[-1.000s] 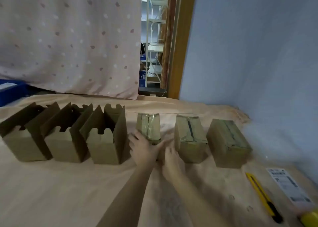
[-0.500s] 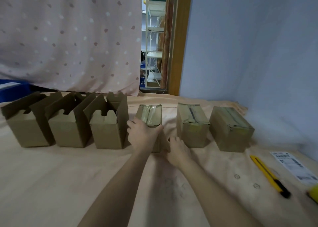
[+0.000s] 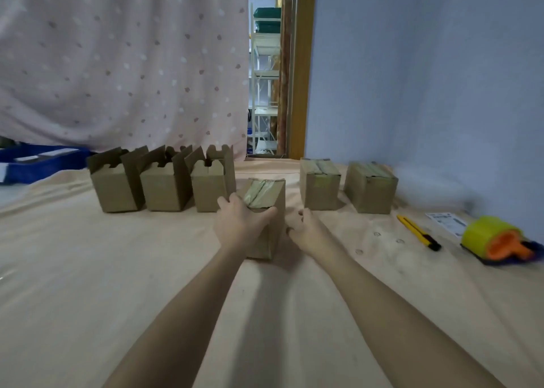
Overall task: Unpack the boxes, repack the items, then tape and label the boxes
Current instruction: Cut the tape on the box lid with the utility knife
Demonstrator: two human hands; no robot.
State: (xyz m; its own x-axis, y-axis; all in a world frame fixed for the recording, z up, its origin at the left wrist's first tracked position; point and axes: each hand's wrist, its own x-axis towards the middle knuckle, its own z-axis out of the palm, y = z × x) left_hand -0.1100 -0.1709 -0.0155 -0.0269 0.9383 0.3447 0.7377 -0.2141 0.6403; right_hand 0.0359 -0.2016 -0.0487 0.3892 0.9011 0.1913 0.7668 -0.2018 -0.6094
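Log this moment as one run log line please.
left hand grips taped box | right hand beside it, empty | box cutter untouched

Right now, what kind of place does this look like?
Probably a makeshift home packing station, not a warehouse floor. Cardboard boxes line a cloth-covered surface, a tape dispenser and shipping label lie ready, and a dotted curtain hangs behind, with storage shelves through the doorway.

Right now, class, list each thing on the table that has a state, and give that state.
Three boxes on the left: flaps open.
Box in hand: taped shut, gripped by left hand.
Two boxes on the right: taped shut.
Right hand: curled beside the box, grip unclear.
Knife: lying unused.
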